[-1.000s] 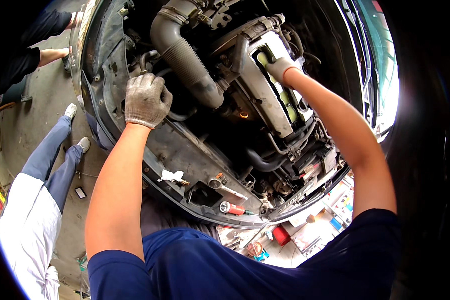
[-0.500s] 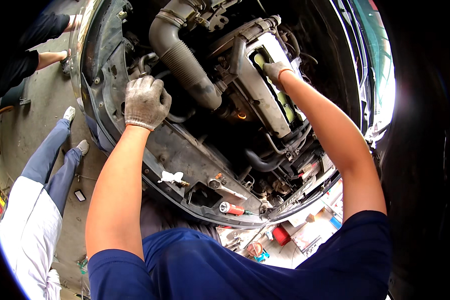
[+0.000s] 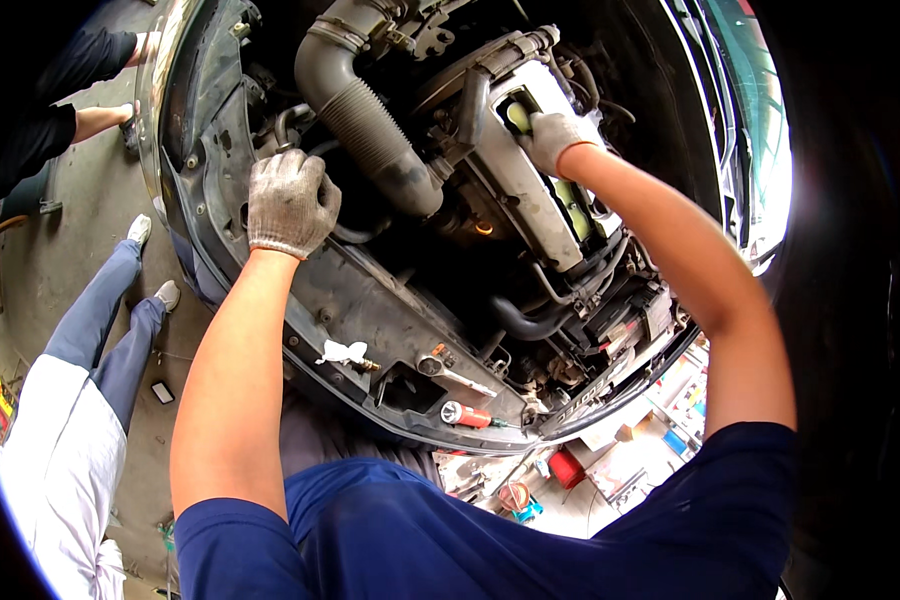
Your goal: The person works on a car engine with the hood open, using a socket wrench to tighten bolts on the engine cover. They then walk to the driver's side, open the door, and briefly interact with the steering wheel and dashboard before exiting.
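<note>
My left hand [image 3: 292,204], in a dirty grey knit glove, rests closed on the car's black front panel [image 3: 362,282], left of the ribbed air intake hose [image 3: 358,118]. Its fingers are curled under, and what they grip, if anything, is hidden. My right hand [image 3: 558,143], gloved too, reaches into the long slot of the pale engine cover [image 3: 520,195]. Those fingers are bent together and their tips are out of sight. Yellowish-green surfaces [image 3: 574,212] show inside the slot, both above and below the hand.
On the front panel lie a ratchet wrench [image 3: 454,373], a red-and-silver flashlight [image 3: 464,414] and a crumpled white scrap [image 3: 344,352]. A black hose [image 3: 526,324] curves below the engine cover. At left stand a person in grey trousers [image 3: 98,310] and another in dark sleeves [image 3: 88,62].
My right hand has shifted slightly down along the slot, uncovering more of its upper end, and the right elbow has swung outward to the right. My left hand stays in place.
</note>
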`<action>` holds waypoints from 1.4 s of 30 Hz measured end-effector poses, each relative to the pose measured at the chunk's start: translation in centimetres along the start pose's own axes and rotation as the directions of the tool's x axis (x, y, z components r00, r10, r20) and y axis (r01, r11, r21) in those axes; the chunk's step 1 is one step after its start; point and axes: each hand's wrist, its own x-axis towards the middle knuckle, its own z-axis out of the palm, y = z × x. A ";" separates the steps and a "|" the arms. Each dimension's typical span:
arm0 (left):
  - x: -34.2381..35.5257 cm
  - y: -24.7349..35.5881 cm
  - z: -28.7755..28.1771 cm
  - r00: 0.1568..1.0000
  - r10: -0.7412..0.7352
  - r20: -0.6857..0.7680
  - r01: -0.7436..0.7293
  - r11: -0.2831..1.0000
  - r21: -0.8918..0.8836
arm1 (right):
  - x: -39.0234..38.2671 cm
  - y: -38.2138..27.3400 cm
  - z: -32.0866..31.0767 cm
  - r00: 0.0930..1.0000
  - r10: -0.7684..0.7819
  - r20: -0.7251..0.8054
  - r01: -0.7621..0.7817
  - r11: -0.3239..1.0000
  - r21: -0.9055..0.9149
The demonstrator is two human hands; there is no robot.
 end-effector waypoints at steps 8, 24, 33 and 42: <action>0.5 0.7 0.2 1.000 0.024 -0.019 -0.025 0.999 -0.040 | 4.4 4.0 2.3 0.960 -0.144 0.239 0.166 0.983 -0.074; -0.3 -0.3 -0.1 1.000 -0.021 0.005 0.021 1.000 0.000 | 2.6 0.1 1.0 0.993 0.119 0.028 -0.122 0.978 0.169; 1.4 2.3 0.9 0.998 0.057 0.030 -0.055 0.995 -0.086 | 7.3 11.1 11.7 0.969 0.003 0.249 -0.026 0.996 0.086; 0.1 0.3 -0.1 1.000 0.011 -0.023 -0.011 1.000 -0.016 | 1.5 2.6 3.5 0.986 -0.005 -0.169 0.031 0.989 0.146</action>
